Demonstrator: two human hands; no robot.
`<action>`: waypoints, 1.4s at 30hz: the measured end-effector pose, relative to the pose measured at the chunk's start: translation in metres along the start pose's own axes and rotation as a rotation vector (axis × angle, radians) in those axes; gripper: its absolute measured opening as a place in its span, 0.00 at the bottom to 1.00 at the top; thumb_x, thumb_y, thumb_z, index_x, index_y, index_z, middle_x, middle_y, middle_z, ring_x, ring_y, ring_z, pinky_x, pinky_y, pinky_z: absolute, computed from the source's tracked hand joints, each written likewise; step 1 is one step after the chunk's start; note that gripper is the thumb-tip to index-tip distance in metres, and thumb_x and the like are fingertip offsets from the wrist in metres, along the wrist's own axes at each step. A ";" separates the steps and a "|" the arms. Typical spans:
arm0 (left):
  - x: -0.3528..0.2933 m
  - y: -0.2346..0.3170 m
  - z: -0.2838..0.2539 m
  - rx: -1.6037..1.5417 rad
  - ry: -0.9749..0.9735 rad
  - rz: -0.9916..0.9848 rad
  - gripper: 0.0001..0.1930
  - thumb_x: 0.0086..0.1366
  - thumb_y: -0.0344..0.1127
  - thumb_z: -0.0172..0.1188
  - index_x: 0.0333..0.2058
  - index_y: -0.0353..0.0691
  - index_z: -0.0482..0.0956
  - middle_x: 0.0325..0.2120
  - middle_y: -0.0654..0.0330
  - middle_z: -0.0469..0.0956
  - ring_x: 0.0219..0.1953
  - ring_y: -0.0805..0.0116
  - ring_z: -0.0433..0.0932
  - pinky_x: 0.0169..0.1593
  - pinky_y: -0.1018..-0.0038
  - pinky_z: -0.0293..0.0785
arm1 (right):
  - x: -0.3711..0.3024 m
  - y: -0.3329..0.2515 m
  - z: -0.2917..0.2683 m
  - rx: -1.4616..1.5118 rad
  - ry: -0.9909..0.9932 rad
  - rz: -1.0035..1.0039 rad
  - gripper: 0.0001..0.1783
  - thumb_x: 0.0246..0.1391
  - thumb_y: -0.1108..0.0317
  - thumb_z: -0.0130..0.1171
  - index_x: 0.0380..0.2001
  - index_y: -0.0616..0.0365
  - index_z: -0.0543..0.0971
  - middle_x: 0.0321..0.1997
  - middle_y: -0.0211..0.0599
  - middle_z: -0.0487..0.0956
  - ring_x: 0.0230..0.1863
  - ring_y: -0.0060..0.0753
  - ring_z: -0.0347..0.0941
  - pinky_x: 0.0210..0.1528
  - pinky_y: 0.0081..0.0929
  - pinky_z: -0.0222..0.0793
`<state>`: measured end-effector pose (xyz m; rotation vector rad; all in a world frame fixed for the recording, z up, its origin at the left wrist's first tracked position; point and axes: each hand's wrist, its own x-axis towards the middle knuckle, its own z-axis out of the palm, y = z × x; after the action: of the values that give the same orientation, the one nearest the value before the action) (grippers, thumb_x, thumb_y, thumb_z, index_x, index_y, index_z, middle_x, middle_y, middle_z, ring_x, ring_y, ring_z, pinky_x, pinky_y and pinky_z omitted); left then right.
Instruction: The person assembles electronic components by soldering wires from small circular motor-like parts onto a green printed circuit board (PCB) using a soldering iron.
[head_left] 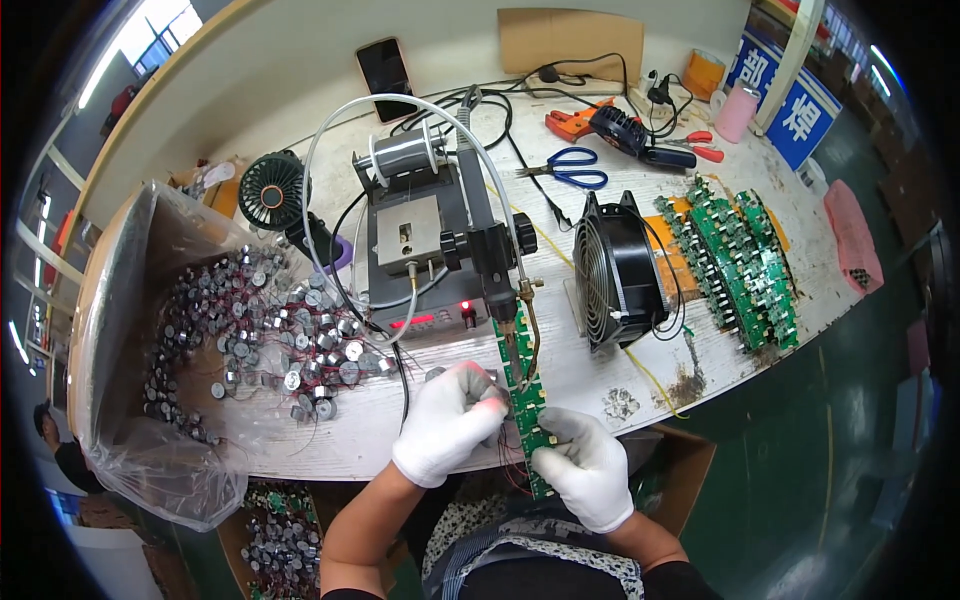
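Note:
A long green circuit board strip (527,410) lies under the tip of a soldering iron (512,345) mounted on a solder-feeding machine (415,240). At the strip's left side my left hand (450,422), in a white glove, is closed in a pinch; what its fingertips hold is hidden. Thin red wires (512,468) hang between the hand and the strip. My right hand (588,468), gloved too, pinches the strip's right edge near its lower end. Small round metal motors (325,408) with wires lie heaped to the left.
A plastic-lined box (120,340) tips its motors onto the table at left. A black fan (612,270) stands right of the iron, with finished-looking board strips (735,265) beyond. Scissors (575,167), a phone (384,75), a handheld fan (275,195) and cables lie behind.

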<state>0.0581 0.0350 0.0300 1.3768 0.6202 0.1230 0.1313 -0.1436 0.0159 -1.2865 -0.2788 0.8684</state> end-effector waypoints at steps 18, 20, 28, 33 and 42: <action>-0.008 -0.015 0.000 0.126 -0.088 -0.058 0.14 0.64 0.36 0.58 0.39 0.28 0.77 0.29 0.62 0.79 0.32 0.79 0.74 0.38 0.78 0.72 | 0.008 0.001 0.002 -0.057 -0.015 -0.069 0.24 0.56 0.77 0.57 0.56 0.74 0.69 0.44 0.40 0.79 0.38 0.18 0.75 0.39 0.16 0.73; -0.008 -0.011 0.000 0.140 -0.066 -0.048 0.13 0.63 0.36 0.58 0.38 0.28 0.77 0.29 0.62 0.79 0.31 0.79 0.73 0.37 0.78 0.72 | 0.008 -0.002 0.001 -0.209 -0.025 -0.200 0.23 0.58 0.74 0.57 0.55 0.72 0.71 0.43 0.41 0.80 0.38 0.24 0.76 0.43 0.22 0.73; -0.010 -0.005 0.000 0.087 -0.066 -0.111 0.13 0.63 0.36 0.57 0.37 0.29 0.77 0.27 0.63 0.78 0.30 0.79 0.73 0.35 0.79 0.71 | 0.022 -0.015 -0.013 -0.530 0.049 -0.398 0.14 0.53 0.71 0.60 0.42 0.66 0.81 0.37 0.44 0.81 0.37 0.40 0.78 0.42 0.30 0.72; -0.008 -0.013 -0.003 0.124 -0.077 -0.090 0.14 0.62 0.37 0.57 0.37 0.29 0.77 0.25 0.63 0.78 0.28 0.79 0.73 0.33 0.78 0.71 | 0.043 -0.035 -0.006 -0.722 0.092 -0.580 0.10 0.49 0.74 0.62 0.36 0.64 0.83 0.33 0.44 0.79 0.33 0.39 0.77 0.37 0.28 0.73; -0.010 -0.026 -0.007 0.144 -0.080 -0.008 0.14 0.62 0.38 0.58 0.36 0.30 0.78 0.22 0.64 0.77 0.25 0.80 0.73 0.30 0.78 0.70 | 0.056 -0.047 0.005 -0.686 0.044 -0.554 0.10 0.48 0.71 0.64 0.35 0.64 0.83 0.33 0.43 0.79 0.33 0.39 0.77 0.38 0.30 0.72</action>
<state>0.0388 0.0313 0.0082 1.5109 0.5765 0.0174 0.1843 -0.1017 0.0444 -1.7304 -0.9065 0.2606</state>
